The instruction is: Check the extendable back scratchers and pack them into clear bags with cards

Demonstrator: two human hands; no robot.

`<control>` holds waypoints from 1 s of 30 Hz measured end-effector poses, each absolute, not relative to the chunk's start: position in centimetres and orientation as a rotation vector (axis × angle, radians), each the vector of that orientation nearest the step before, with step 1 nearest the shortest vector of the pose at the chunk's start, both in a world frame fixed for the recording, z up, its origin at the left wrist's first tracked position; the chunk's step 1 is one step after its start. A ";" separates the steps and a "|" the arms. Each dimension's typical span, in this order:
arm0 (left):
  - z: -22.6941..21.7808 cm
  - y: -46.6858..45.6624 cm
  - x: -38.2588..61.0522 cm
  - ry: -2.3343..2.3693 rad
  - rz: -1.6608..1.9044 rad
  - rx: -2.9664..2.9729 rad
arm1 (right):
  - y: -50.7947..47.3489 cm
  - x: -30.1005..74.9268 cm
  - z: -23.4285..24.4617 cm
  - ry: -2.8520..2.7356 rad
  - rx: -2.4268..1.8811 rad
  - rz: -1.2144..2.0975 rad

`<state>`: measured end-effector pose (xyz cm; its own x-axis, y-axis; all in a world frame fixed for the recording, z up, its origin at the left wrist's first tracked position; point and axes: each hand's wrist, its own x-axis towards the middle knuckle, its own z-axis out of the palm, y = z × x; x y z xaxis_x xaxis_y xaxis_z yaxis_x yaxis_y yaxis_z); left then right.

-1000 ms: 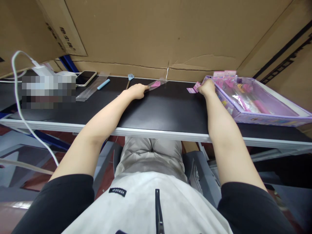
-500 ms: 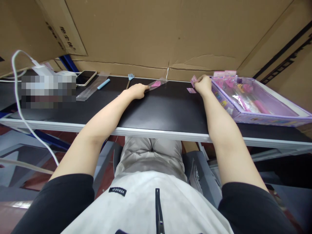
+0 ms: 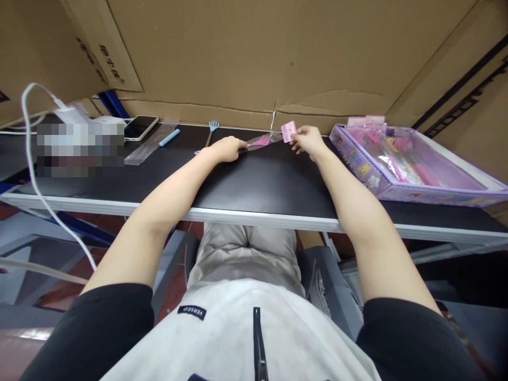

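Your left hand (image 3: 229, 149) grips a bagged pink-pronged tool (image 3: 262, 141): likely light, slippery; hold mid-length. Right hand (image 3: 310, 142) edge-pinches a card (image 3: 288, 131), probably bendable.

On the table (image 3: 273, 188), left to right: phone (image 3: 141, 128), bag (image 3: 143, 152), tube (image 3: 170, 138), claw (image 3: 213, 126), bagged claw (image 3: 261, 141), box (image 3: 436, 194); packets (image 3: 392, 151) in the box; card (image 3: 288, 132) left of it; cardboard (image 3: 246, 58) behind.

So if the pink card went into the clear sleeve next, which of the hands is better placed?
Probably the right hand: it pinches the pink card near the clear sleeve, which the left hand holds.
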<state>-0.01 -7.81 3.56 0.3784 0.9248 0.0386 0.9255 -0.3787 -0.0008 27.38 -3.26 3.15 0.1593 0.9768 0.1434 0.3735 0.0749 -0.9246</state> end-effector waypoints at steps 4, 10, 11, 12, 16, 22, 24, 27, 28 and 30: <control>3.4 -7.6 0.0 -1.732 -0.110 -2.597 | -3.6 26.6 3.0 -1.442 -1.428 0.782; 2.9 -6.7 -0.3 -1.693 -0.225 -2.602 | -3.8 25.9 2.7 -1.378 -1.435 0.807; 2.9 -6.6 -0.3 -1.685 -0.236 -2.599 | -3.9 25.8 2.7 -1.364 -1.446 0.821; 2.9 -6.6 -0.3 -1.679 -0.242 -2.592 | -4.0 25.7 2.8 -1.353 -1.454 0.846; 3.2 -7.0 0.0 -1.696 -0.186 -2.540 | -4.6 25.5 3.0 -1.339 -1.452 0.966; 3.8 -7.9 0.7 -1.700 -0.082 -2.481 | -4.1 25.3 2.3 -1.321 -1.422 0.959; 3.9 -8.1 0.8 -1.713 -0.072 -2.484 | -3.7 25.3 1.9 -1.297 -1.392 0.957; 3.8 -8.2 1.0 -1.725 -0.100 -2.505 | -3.1 25.4 1.5 -1.211 -1.328 0.995; 3.8 -8.1 1.1 -1.724 -0.122 -2.516 | -2.9 25.5 1.4 -1.174 -1.313 1.014; 3.7 -8.0 1.3 -1.719 -0.149 -2.533 | -2.7 25.6 1.4 -1.106 -1.312 1.046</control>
